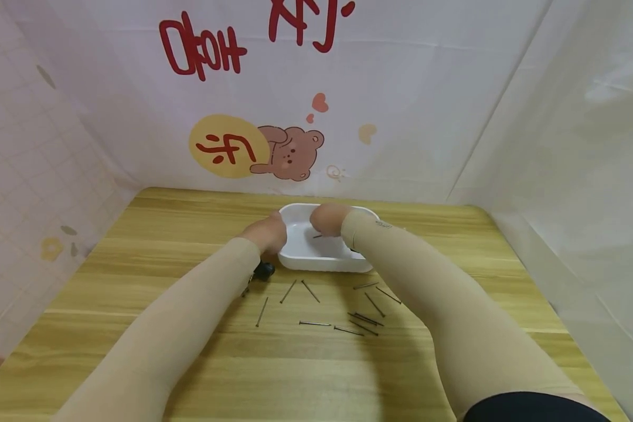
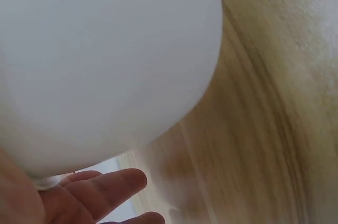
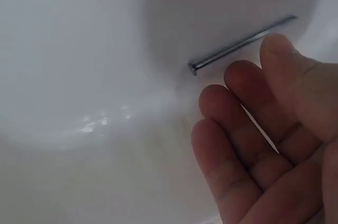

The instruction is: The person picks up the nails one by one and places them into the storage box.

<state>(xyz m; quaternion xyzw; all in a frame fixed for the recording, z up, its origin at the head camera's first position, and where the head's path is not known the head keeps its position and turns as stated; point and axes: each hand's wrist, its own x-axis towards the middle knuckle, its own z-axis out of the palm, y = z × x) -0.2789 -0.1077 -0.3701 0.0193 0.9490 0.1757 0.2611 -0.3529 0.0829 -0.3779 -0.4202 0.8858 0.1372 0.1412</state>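
A white plastic tray (image 1: 327, 265) with rounded corners stands near the back of the wooden table. My left hand (image 1: 269, 232) grips its left end; in the left wrist view the fingers (image 2: 108, 189) show beneath the tray's edge, and the thumb's contact is mostly hidden. Inside the tray is my right hand (image 1: 328, 219). Its fingers (image 3: 214, 100) are loosely bent, side by side, with the thumb near the index finger. A single nail (image 3: 227, 49) lies on the tray bottom by those fingertips, seemingly not pinched.
Several loose nails (image 1: 315, 323) are scattered on the table (image 1: 274, 375) in front of the tray. A black rounded object (image 1: 264, 271) sits under my left wrist, partly hidden by the sleeve. A printed white cloth (image 1: 401, 88) hangs behind the table.
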